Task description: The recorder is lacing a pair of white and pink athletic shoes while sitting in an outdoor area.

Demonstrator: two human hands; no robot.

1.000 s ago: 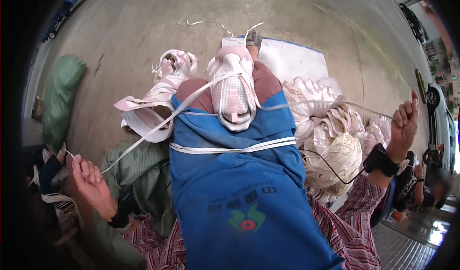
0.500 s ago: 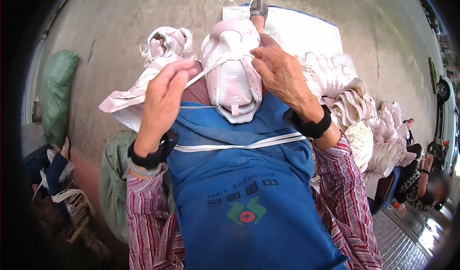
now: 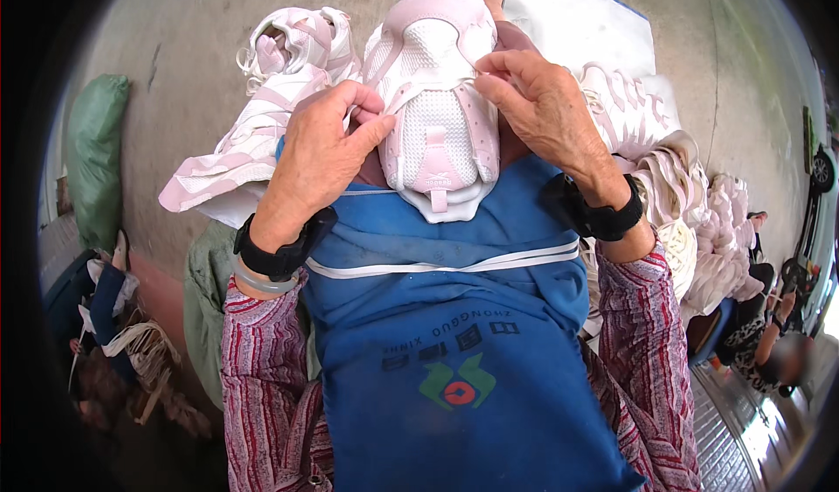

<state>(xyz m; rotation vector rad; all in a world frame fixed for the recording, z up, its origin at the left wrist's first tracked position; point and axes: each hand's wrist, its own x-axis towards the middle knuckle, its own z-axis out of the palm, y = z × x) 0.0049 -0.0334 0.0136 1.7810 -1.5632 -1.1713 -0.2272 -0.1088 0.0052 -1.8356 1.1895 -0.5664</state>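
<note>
A pink and white shoe upper (image 3: pixel 434 99) lies sole-side away on my knee, over a blue apron (image 3: pixel 446 352). My left hand (image 3: pixel 325 151) pinches a white lace (image 3: pixel 411 97) at the upper's left side. At the right side my right hand (image 3: pixel 535 103) grips the same lace with thumb and forefinger. The lace runs across the mesh front between both hands. A second white cord (image 3: pixel 437 266) lies across the apron below the upper. Both wrists carry black bands.
A pile of pink and white uppers (image 3: pixel 271 99) lies left of my knee, and a larger heap (image 3: pixel 682 195) at the right. A green sack (image 3: pixel 92 151) stands at far left. A seated person (image 3: pixel 769 343) is at lower right. Concrete floor (image 3: pixel 192 46) lies beyond.
A second ago my arms were spread wide, drawing the lace out to both sides. Both hands have since come in to the upper and now hold the lace close against it.
</note>
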